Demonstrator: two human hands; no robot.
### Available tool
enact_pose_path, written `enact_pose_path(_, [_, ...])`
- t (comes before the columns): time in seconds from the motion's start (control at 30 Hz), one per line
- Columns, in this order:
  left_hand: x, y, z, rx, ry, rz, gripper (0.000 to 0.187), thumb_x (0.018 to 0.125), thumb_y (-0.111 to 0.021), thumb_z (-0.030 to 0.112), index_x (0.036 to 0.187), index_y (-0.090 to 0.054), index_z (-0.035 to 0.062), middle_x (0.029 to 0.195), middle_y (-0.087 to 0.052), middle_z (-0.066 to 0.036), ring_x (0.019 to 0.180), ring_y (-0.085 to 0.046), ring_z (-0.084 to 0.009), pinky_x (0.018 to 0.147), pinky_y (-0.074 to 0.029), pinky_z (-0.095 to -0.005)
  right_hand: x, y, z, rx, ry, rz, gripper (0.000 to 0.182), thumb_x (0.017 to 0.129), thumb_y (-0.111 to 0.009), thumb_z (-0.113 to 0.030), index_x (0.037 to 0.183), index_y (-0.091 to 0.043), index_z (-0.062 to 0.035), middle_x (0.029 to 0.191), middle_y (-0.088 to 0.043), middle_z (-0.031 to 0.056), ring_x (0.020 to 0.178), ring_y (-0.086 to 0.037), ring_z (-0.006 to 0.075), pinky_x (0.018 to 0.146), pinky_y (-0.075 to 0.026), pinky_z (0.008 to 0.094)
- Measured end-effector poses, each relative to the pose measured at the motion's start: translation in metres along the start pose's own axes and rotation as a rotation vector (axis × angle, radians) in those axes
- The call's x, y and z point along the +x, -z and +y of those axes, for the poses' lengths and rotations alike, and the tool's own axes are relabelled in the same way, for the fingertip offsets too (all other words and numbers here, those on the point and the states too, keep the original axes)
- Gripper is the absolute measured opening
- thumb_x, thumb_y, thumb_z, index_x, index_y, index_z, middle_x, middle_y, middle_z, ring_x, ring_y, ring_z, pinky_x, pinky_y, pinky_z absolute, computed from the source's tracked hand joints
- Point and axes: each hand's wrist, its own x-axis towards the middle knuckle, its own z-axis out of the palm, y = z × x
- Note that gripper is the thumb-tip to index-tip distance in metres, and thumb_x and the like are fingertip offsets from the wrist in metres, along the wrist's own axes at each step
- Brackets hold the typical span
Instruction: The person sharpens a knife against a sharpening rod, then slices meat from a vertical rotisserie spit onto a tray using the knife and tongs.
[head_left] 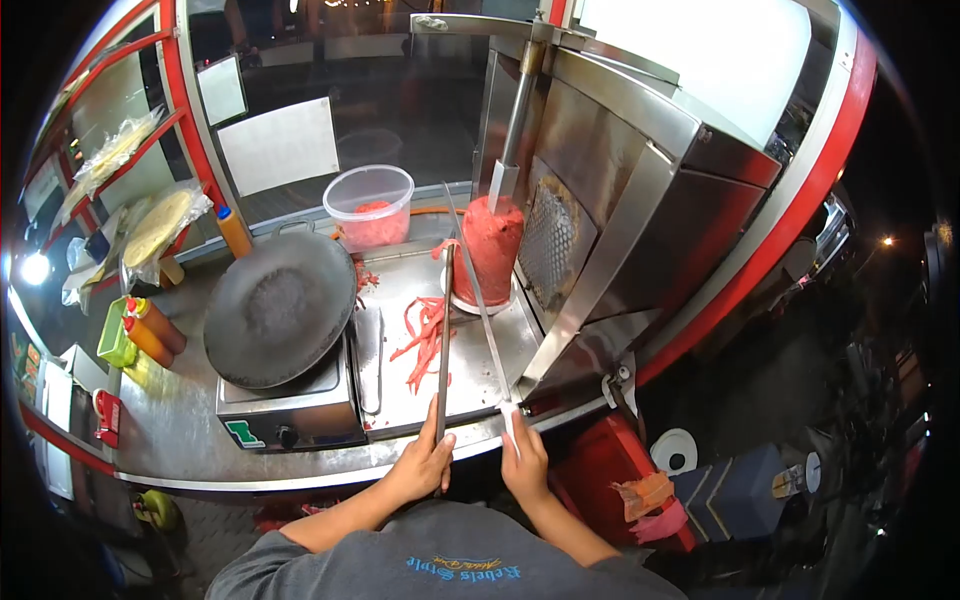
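Note:
My left hand (422, 465) is closed around the lower part of a long dark metal rod (444, 350), which points away from me over the steel tray. In my right hand (527, 470) is a long knife (490, 345), gripped by its white handle with the thumb along it. The narrow blade slants up and left, passing in front of a stack of red meat (500, 250) on a vertical spit (520, 100). Near the meat, the rod and blade overlap in this view. Cut red meat strips (428, 340) lie on the tray (480, 385), left of the knife.
A round dark griddle (280, 310) sits on a burner at left. Behind the tray stands a clear tub (368, 215) with red meat. The metal grill housing (610, 200) rises at right. Sauce bottles (155, 330) and bagged flatbreads (165, 225) are farther left.

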Motion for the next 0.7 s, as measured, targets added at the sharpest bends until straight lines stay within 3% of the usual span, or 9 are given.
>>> enact_pose_path(0.1, [0.015, -0.004, 0.002, -0.055, -0.044, 0.016, 0.078, 0.118, -0.04, 0.027, 0.171, 0.017, 0.0207, 0.069, -0.051, -0.005, 0.051, -0.056, -0.0163, 0.051, -0.053, -0.0343, 0.038, -0.005, -0.009, 0.001, -0.099, -0.104, 0.056, 0.101, -0.07, -0.007, 0.155, -0.055, -0.008, 0.102, -0.067, 0.0194, 0.086, -0.069, 0.0384, 0.075, -0.058, 0.0422])
enact_pose_path(0.33, [0.039, 0.018, 0.01, -0.356, -0.057, -0.078, 0.075, 0.119, -0.034, 0.037, 0.171, 0.019, 0.0263, 0.073, -0.045, -0.004, 0.05, -0.05, -0.0139, 0.05, -0.052, -0.032, -0.066, 0.04, -0.012, -0.011, -0.142, -0.108, 0.056, 0.101, -0.069, -0.005, 0.155, -0.057, -0.008, 0.102, -0.067, 0.0198, 0.087, -0.071, 0.037, 0.078, -0.059, 0.0428])
enact_pose_path(0.37, [0.036, 0.013, 0.018, -0.436, -0.056, -0.024, 0.061, 0.118, -0.036, 0.046, 0.169, -0.014, 0.0205, 0.071, -0.043, -0.002, 0.048, -0.046, -0.0115, 0.048, -0.049, -0.0298, -0.061, 0.037, -0.009, 0.005, -0.16, -0.139, 0.056, 0.101, -0.069, -0.005, 0.155, -0.057, -0.0084, 0.103, -0.067, 0.0203, 0.086, -0.071, 0.0382, 0.077, -0.059, 0.0436])
enact_pose_path(0.47, [0.054, 0.022, 0.003, -0.803, 0.047, -0.145, 0.043, 0.116, -0.039, 0.052, 0.127, -0.049, 0.0118, 0.069, -0.042, 0.001, 0.046, -0.042, -0.0089, 0.046, -0.044, -0.0271, 0.021, 0.021, -0.026, -0.04, -0.172, -0.227, 0.059, 0.103, -0.066, -0.011, 0.159, -0.051, -0.0137, 0.101, -0.067, 0.0216, 0.087, -0.068, 0.046, 0.076, -0.057, 0.0509])
enact_pose_path(0.5, [0.055, 0.019, 0.014, -0.813, 0.021, -0.168, 0.053, 0.114, -0.04, 0.06, 0.087, -0.042, 0.0145, 0.062, -0.039, 0.005, 0.045, -0.038, -0.0064, 0.044, -0.038, -0.0247, 0.049, 0.015, -0.038, -0.046, -0.157, -0.25, 0.061, 0.103, -0.066, -0.013, 0.162, -0.048, -0.0155, 0.096, -0.065, 0.0223, 0.086, -0.068, 0.0457, 0.076, -0.056, 0.0514])
enact_pose_path(0.53, [0.056, 0.018, 0.017, -0.896, 0.052, -0.178, 0.061, 0.112, -0.04, 0.064, 0.079, -0.045, 0.014, 0.056, -0.035, 0.007, 0.043, -0.035, -0.0046, 0.044, -0.036, -0.0227, 0.067, 0.011, -0.047, 0.005, -0.261, -0.318, 0.066, 0.101, -0.066, -0.007, 0.163, -0.046, -0.0165, 0.094, -0.065, 0.0257, 0.089, -0.065, 0.0463, 0.078, -0.054, 0.0484])
enact_pose_path(0.6, [0.056, 0.016, 0.015, -0.988, 0.054, -0.164, 0.064, 0.111, -0.039, 0.068, 0.075, -0.044, 0.0146, 0.052, -0.032, 0.009, 0.042, -0.032, -0.0038, 0.042, -0.033, -0.0211, 0.064, -0.003, -0.042, 0.145, -0.079, -0.151, 0.067, 0.104, -0.062, -0.005, 0.166, -0.042, -0.0178, 0.089, -0.065, 0.0203, 0.072, -0.067, 0.0339, 0.065, -0.054, 0.0426])
enact_pose_path(0.67, [0.048, 0.024, -0.004, -1.106, 0.107, -0.234, 0.065, 0.111, -0.039, 0.068, 0.075, -0.044, 0.0139, 0.052, -0.032, 0.008, 0.04, -0.032, -0.0038, 0.04, -0.031, -0.0205, 0.037, 0.023, -0.061, 0.537, -0.655, -0.47, 0.069, 0.107, -0.058, -0.003, 0.17, -0.035, -0.0183, 0.088, -0.065, 0.0112, 0.054, -0.06, 0.0163, 0.051, -0.049, 0.0334])
enact_pose_path(0.7, [0.04, 0.025, -0.008, -1.019, 0.107, -0.187, 0.065, 0.111, -0.039, 0.068, 0.076, -0.044, 0.0136, 0.051, -0.032, 0.009, 0.04, -0.032, -0.0045, 0.039, -0.031, -0.0214, 0.008, 0.024, -0.05, 0.717, -0.634, -0.438, 0.071, 0.108, -0.055, 0.0, 0.172, -0.03, -0.0172, 0.09, -0.063, 0.0052, 0.048, -0.052, 0.0058, 0.044, -0.044, 0.0267])
